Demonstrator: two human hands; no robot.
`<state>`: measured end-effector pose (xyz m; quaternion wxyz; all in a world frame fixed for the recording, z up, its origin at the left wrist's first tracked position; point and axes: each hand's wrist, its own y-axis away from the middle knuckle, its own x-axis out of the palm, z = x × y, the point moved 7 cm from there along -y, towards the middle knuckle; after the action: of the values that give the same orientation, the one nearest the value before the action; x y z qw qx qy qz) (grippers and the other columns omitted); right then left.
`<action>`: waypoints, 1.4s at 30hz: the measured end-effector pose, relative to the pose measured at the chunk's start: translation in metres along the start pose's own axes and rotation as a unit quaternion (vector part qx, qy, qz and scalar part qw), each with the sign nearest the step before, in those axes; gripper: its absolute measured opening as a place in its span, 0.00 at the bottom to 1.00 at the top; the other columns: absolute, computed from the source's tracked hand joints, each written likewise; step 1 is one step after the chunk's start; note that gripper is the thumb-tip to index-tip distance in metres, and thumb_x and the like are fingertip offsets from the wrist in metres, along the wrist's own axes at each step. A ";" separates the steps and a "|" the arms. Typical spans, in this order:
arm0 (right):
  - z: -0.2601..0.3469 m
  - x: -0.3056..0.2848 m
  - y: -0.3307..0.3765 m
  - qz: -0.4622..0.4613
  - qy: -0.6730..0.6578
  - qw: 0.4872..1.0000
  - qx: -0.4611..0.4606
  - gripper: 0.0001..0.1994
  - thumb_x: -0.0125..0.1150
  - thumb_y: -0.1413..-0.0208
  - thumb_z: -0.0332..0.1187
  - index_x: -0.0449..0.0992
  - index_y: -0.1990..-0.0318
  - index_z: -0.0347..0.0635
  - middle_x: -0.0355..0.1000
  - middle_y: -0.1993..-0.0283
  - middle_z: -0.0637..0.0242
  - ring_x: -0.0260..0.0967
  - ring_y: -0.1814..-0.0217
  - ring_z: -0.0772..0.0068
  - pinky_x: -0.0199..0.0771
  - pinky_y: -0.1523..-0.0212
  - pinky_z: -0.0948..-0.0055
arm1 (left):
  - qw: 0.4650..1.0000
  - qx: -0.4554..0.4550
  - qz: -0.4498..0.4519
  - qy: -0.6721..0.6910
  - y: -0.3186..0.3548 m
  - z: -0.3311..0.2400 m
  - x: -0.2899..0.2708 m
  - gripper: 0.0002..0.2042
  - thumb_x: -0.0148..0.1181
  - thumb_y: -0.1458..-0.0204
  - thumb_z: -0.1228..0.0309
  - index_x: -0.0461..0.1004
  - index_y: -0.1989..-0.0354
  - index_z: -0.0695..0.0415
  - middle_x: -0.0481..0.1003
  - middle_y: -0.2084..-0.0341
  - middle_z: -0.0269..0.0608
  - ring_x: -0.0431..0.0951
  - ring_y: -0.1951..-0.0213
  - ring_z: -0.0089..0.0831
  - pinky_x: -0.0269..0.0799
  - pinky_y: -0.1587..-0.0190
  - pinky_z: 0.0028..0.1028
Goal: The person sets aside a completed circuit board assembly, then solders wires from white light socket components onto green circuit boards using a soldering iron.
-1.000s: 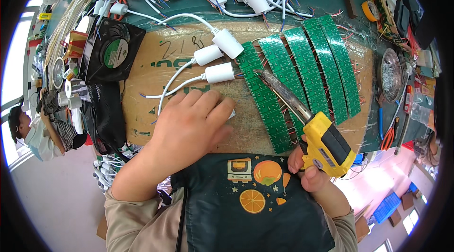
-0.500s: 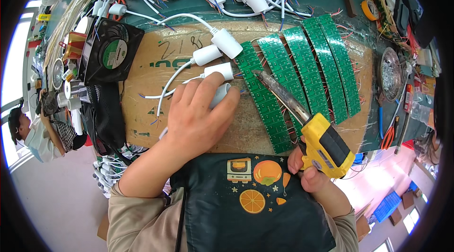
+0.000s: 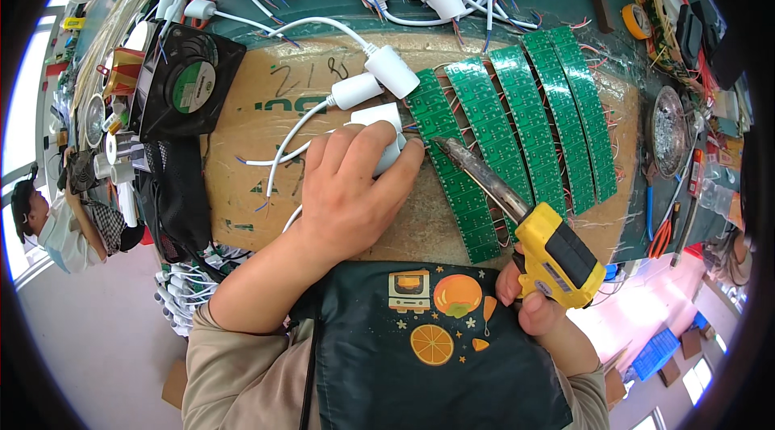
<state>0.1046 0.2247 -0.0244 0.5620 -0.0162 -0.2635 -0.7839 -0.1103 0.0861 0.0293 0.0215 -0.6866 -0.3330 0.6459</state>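
Right hand (image 3: 537, 301) grips the yellow iron (image 3: 529, 220), its long axis pointing to 10 o'clock at a strip (image 3: 452, 167); left hand (image 3: 351, 188) clasps a white plug (image 3: 386, 131).

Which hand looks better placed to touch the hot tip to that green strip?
Right. The right hand grips the yellow soldering iron, tip at the nearest green strip. The left hand is busy covering a white plug.

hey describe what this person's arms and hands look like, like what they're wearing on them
Both hands are bare: no gloves, rings or watch show on the left hand or the right hand. Long beige sleeves are pushed up toward the elbows, leaving the forearms uncovered. A dark apron printed with orange fruit slices and a small appliance lies between the arms.
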 end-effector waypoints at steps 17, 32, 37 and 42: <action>0.007 0.005 -0.005 -0.022 -0.036 0.999 -0.017 0.33 0.69 0.45 0.52 0.64 0.43 0.38 0.65 0.73 0.66 0.62 0.75 0.73 0.65 0.73 0.71 | 1.000 0.001 0.007 0.008 0.002 0.001 0.000 0.20 0.70 0.63 0.75 0.82 0.57 0.49 0.72 0.60 0.36 0.71 0.65 0.35 0.63 0.64 0.34; 0.007 0.005 -0.003 -0.024 -0.048 0.998 -0.026 0.42 0.71 0.48 0.55 0.61 0.35 0.36 0.63 0.74 0.68 0.60 0.77 0.74 0.64 0.74 0.72 | 1.000 0.001 0.018 0.013 0.003 0.002 0.002 0.21 0.70 0.63 0.74 0.81 0.55 0.49 0.72 0.59 0.36 0.74 0.62 0.36 0.64 0.63 0.34; 0.005 0.003 0.000 -0.033 -0.041 0.998 -0.019 0.40 0.71 0.48 0.55 0.62 0.37 0.36 0.63 0.74 0.68 0.61 0.76 0.74 0.64 0.74 0.72 | 1.000 0.029 0.004 -0.007 0.003 0.000 0.003 0.16 0.58 0.56 0.67 0.80 0.57 0.53 0.71 0.59 0.39 0.73 0.62 0.34 0.64 0.61 0.34; 0.003 0.000 0.001 -0.039 -0.024 0.999 -0.026 0.38 0.71 0.47 0.54 0.63 0.39 0.36 0.64 0.74 0.68 0.61 0.76 0.74 0.65 0.74 0.73 | 0.999 0.030 0.005 -0.013 0.003 -0.001 0.003 0.16 0.58 0.56 0.67 0.79 0.57 0.54 0.71 0.59 0.39 0.73 0.61 0.34 0.64 0.61 0.34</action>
<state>0.1047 0.2254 -0.0210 0.5238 -0.0396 -0.2567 -0.8113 -0.1088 0.0857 0.0255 0.0347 -0.6791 -0.3106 0.6642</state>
